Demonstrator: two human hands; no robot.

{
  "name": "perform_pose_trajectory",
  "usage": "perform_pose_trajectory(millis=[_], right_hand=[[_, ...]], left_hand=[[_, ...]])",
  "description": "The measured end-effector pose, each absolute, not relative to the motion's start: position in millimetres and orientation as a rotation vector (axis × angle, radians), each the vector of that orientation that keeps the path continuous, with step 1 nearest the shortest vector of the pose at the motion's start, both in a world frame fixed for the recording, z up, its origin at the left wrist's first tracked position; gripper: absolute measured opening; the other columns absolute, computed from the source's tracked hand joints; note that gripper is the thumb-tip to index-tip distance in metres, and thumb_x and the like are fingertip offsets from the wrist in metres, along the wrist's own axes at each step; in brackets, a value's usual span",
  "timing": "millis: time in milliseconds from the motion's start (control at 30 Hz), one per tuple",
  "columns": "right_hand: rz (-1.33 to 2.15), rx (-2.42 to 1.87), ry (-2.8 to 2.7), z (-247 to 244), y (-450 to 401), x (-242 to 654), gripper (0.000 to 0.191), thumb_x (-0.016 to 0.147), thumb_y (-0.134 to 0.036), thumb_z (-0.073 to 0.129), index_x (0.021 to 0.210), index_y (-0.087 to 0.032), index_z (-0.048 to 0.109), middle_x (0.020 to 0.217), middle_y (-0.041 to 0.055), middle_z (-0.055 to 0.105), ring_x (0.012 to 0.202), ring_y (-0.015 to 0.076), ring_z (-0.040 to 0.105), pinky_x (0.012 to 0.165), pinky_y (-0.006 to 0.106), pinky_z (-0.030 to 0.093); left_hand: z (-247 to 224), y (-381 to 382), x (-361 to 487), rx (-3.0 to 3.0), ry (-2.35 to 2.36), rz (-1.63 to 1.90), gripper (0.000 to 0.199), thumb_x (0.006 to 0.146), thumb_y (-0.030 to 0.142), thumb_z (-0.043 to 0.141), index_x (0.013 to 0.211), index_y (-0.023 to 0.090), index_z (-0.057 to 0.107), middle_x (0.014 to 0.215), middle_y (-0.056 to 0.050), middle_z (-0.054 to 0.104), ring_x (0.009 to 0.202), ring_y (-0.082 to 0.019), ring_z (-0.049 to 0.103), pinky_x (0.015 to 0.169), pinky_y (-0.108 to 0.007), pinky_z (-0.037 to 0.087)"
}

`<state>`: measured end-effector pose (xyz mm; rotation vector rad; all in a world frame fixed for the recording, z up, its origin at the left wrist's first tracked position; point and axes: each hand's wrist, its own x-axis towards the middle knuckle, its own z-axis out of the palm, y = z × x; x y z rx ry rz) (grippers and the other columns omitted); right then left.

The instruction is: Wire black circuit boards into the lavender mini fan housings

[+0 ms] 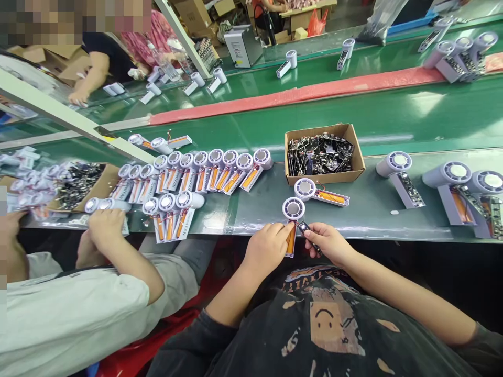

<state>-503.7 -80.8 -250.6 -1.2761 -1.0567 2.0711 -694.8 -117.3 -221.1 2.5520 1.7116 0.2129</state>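
At the bench's front edge my left hand point(268, 246) grips the open handle of a white handheld fan point(293, 208). An orange battery point(290, 242) shows inside that handle, partly covered by my fingers. My right hand point(329, 244) pinches a narrow black circuit board point(310, 237), tilted close beside the handle. Whether wires join the board to the fan is too small to tell. Just behind lies a second open fan point(305, 189), its orange battery point(330, 197) exposed. A cardboard box point(325, 179) full of loose circuit boards point(320, 153) stands beyond it.
Rows of open fans point(215, 157) line the bench to the left. More fans with boards point(396, 163) lie on the right. A co-worker's hand point(105, 228) is near another board box point(102, 183). Behind runs a green belt point(251, 125) with a red strip point(294, 96).
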Motion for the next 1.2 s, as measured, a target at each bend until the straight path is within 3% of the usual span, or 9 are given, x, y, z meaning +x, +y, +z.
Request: perform_pose_trajectory(millis=[167, 333, 400, 467, 600, 700, 800, 933, 1200], right_hand=[[2.103, -1.318, -1.100, -245, -77, -503, 0.030, 0.074, -0.045, 0.070, 0.076, -0.019, 0.054, 0.061, -0.0035, 0.060, 0.043, 0.0081, 0.056, 0.035, 0.016, 0.035], [1.854, -1.477, -1.428, -238, -71, -501, 0.012, 0.082, -0.030, 0.064, 0.086, -0.020, 0.061, 0.064, -0.0033, 0.057, 0.046, 0.0098, 0.058, 0.037, 0.018, 0.040], [1.730, -1.461, -1.524, -237, -70, -498, 0.016, 0.084, -0.029, 0.061, 0.098, -0.022, 0.061, 0.067, -0.0049, 0.055, 0.046, 0.0096, 0.058, 0.041, 0.020, 0.042], [1.648, -1.448, -1.586, -236, -68, -494, 0.023, 0.086, -0.029, 0.058, 0.109, -0.026, 0.058, 0.069, -0.0065, 0.054, 0.045, 0.0097, 0.057, 0.044, 0.022, 0.044], [1.292, -1.492, -1.900, -227, -63, -485, 0.018, 0.087, -0.026, 0.058, 0.105, -0.027, 0.062, 0.075, -0.0029, 0.061, 0.066, 0.0159, 0.063, 0.064, 0.029, 0.050], [0.938, -1.499, -2.165, -219, -62, -482, 0.021, 0.089, -0.026, 0.060, 0.107, -0.026, 0.069, 0.096, 0.0044, 0.067, 0.085, 0.0204, 0.065, 0.076, 0.033, 0.051], [0.773, -1.465, -2.313, -214, -68, -481, 0.027, 0.090, -0.033, 0.061, 0.113, -0.024, 0.071, 0.098, 0.0069, 0.065, 0.080, 0.0199, 0.065, 0.072, 0.032, 0.052], [0.724, -1.415, -2.354, -216, -81, -484, 0.026, 0.090, -0.032, 0.064, 0.113, -0.025, 0.073, 0.092, 0.0064, 0.064, 0.074, 0.0192, 0.064, 0.068, 0.031, 0.052], [0.490, -1.405, -2.513, -215, -90, -488, 0.029, 0.093, -0.035, 0.061, 0.117, -0.024, 0.072, 0.085, 0.0077, 0.057, 0.076, 0.0216, 0.055, 0.069, 0.035, 0.046]], left_hand=[[-217, -110, -685, 2.520, 1.723, 0.021, 0.042, 0.085, 0.014, 0.050, 0.126, 0.014, 0.060, 0.085, -0.010, 0.068, 0.073, -0.024, 0.066, 0.062, -0.031, 0.051], [-210, -92, -675, 2.342, 1.711, -0.082, 0.028, 0.085, 0.012, 0.049, 0.106, 0.011, 0.067, 0.082, -0.014, 0.071, 0.074, -0.029, 0.070, 0.065, -0.036, 0.053], [-210, -93, -678, 2.232, 1.596, 0.028, 0.034, 0.084, 0.010, 0.048, 0.113, 0.012, 0.066, 0.092, -0.014, 0.073, 0.084, -0.029, 0.072, 0.072, -0.037, 0.056], [-212, -102, -684, 2.070, 1.449, 0.253, 0.043, 0.086, 0.008, 0.044, 0.125, 0.015, 0.061, 0.098, -0.010, 0.075, 0.084, -0.022, 0.072, 0.074, -0.031, 0.057], [-220, -122, -700, 2.103, 1.381, 0.718, 0.044, 0.090, 0.011, 0.043, 0.130, 0.021, 0.058, 0.093, -0.005, 0.076, 0.074, -0.015, 0.071, 0.076, -0.028, 0.058], [-225, -113, -708, 2.330, 1.549, 0.889, 0.047, 0.087, 0.018, 0.057, 0.134, 0.023, 0.055, 0.117, -0.012, 0.069, 0.108, -0.026, 0.067, 0.098, -0.043, 0.052], [-231, -92, -709, 2.307, 1.477, 0.721, 0.071, 0.085, 0.030, 0.067, 0.148, 0.024, 0.034, 0.146, -0.016, 0.048, 0.135, -0.032, 0.047, 0.110, -0.051, 0.042], [-245, -81, -706, 2.163, 1.432, 0.745, 0.078, 0.080, 0.046, 0.074, 0.144, 0.023, 0.035, 0.134, -0.015, 0.055, 0.128, -0.030, 0.053, 0.108, -0.047, 0.045], [-271, -98, -702, 2.176, 1.579, 1.022, 0.071, 0.076, 0.059, 0.072, 0.128, 0.019, 0.045, 0.118, -0.014, 0.059, 0.114, -0.029, 0.060, 0.100, -0.045, 0.049]])
